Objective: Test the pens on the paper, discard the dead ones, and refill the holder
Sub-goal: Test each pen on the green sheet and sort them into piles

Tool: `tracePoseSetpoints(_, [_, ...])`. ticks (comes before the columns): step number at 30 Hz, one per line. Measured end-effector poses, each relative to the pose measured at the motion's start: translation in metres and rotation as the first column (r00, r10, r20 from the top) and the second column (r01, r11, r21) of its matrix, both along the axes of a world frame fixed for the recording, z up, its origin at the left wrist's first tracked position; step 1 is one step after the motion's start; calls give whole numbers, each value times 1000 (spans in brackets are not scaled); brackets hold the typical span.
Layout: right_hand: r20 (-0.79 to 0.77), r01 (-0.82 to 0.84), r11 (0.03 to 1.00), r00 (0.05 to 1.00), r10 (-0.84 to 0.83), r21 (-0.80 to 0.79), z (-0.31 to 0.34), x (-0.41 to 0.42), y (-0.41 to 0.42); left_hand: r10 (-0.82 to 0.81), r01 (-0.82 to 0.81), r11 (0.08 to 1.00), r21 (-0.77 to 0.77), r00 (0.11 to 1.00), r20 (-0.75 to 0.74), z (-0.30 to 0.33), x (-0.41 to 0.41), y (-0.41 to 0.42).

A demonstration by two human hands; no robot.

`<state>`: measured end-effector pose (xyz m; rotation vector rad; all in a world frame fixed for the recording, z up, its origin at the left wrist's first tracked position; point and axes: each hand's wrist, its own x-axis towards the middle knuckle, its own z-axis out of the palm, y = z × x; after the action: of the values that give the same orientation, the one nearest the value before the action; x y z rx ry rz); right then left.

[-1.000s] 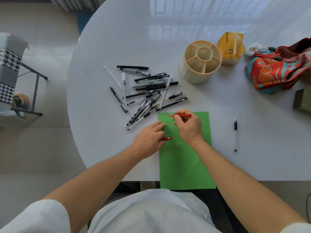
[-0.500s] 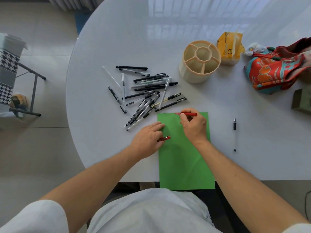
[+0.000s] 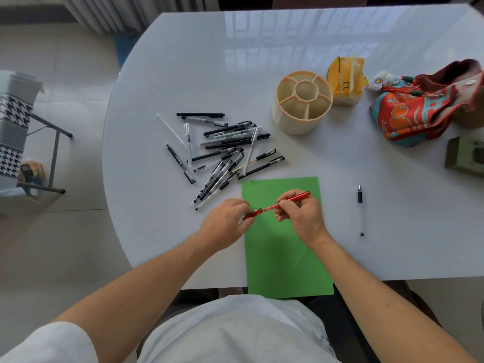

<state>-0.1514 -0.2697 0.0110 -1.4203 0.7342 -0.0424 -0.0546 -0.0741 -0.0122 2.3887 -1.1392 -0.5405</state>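
Cap met pen over the green paper (image 3: 282, 258)
Right hand (image 3: 301, 214) pinched the red pen (image 3: 296, 198), tip down-left, barrel up-right; left hand (image 3: 225, 221) pinched the red cap (image 3: 252, 214), in line.

White glossy table (image 3: 183, 74) with rounded left end fills most of view. Window panes reflected as bright grid in tabletop far side. Pale tiled floor (image 3: 65, 82) left of table, daylight glare on it. Pleated white curtain (image 3: 112, 14) beyond table's far left corner. Dark-legged metal stand (image 3: 53, 153) left of table, well apart, carrying houndstooth-patterned fabric (image 3: 14, 121).
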Motion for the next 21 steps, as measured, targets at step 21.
tracePoseSetpoints(21, [-157,-61,998,986,57,-25,-13,-26,7,-18,20,1000,11,993,-120,10,-20,-20])
